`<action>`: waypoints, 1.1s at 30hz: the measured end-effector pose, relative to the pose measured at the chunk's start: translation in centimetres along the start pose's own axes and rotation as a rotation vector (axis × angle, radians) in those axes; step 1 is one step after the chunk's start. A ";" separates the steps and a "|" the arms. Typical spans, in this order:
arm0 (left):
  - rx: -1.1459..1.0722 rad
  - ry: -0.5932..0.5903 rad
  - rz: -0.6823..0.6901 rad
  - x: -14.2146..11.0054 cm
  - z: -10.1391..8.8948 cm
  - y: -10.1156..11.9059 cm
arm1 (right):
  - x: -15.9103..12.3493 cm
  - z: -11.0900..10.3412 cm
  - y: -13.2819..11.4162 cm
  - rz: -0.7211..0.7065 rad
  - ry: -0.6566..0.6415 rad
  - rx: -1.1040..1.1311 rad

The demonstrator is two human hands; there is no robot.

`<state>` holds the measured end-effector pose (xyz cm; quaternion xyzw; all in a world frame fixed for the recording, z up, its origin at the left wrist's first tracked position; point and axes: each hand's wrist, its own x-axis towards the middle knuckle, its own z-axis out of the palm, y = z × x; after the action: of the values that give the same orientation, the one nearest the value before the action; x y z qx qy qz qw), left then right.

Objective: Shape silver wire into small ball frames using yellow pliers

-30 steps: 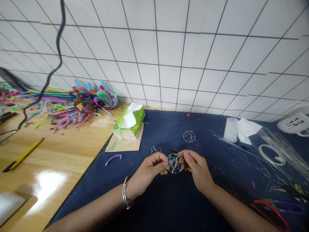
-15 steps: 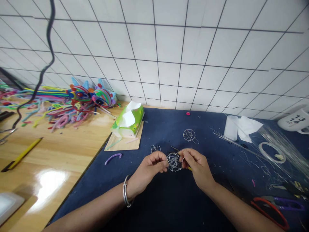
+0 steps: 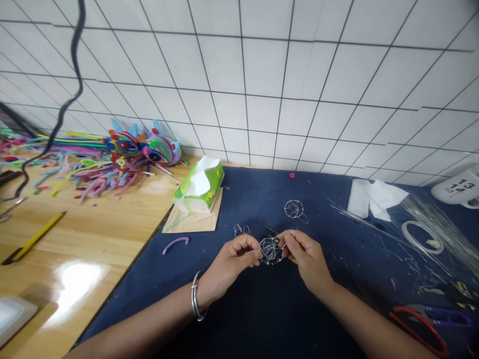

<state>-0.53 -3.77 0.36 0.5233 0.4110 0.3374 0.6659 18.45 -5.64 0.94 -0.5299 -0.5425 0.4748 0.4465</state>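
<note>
A small round wire piece (image 3: 271, 251), a silver ring with loops of wire inside and small beads on its rim, is between my hands above the dark blue mat. My left hand (image 3: 239, 254) is closed, thumb and forefinger pinching its left edge. My right hand (image 3: 305, 257) is closed at its right side, thumb and fingertips pressed together on a thin wire. Behind the right fingers, a dark-tipped tool with a bit of yellow (image 3: 294, 261) shows, mostly hidden. Beyond lies a similar wire ring (image 3: 294, 209); bent wire bits (image 3: 241, 230) lie near my left fingers.
A green tissue pack (image 3: 204, 187) sits on a thin board at the back left. Colourful pipe cleaners (image 3: 97, 179) and a yellow cutter (image 3: 35, 237) are on the wooden table. At right are straight wires (image 3: 445, 229), a white coil (image 3: 422, 237), red-handled scissors (image 3: 415, 324) and a mug (image 3: 454, 189).
The wire piece has turned slightly between my fingers. Both hands stay in nearly the same place, and the view has shifted a little.
</note>
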 end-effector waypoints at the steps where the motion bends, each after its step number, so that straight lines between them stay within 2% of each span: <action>1: 0.002 0.001 0.003 0.0 0.0 0.0 | 0.0 0.0 0.0 -0.007 -0.003 -0.020; 8: 0.008 0.003 0.017 0.0 -0.1 0.1 | -0.1 0.1 0.0 -0.071 -0.003 -0.068; 13: -0.004 -0.003 0.007 0.0 -0.1 0.1 | -0.1 0.1 -0.1 -0.063 0.000 -0.076; 21: -0.173 -0.030 -0.086 0.0 0.0 -0.2 | 0.1 0.2 0.1 0.093 -0.011 0.106; 25: -0.466 -0.147 -0.305 -0.3 0.2 -0.4 | 0.2 0.6 0.3 0.190 -0.020 0.245; 27: -0.568 -0.195 -0.355 -0.7 0.4 -0.4 | 0.1 0.8 0.3 0.245 -0.045 0.289; 30: -0.571 -0.196 -0.359 -0.9 0.6 -0.2 | 0.1 0.9 0.3 0.285 -0.071 0.298; 33: -0.484 -0.125 -0.304 -0.8 0.5 0.0 | 0.2 0.9 0.2 0.263 -0.077 0.268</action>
<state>-0.43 -4.69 0.59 0.3015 0.3507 0.2888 0.8383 17.61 -5.49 0.57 -0.5136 -0.4171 0.6169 0.4262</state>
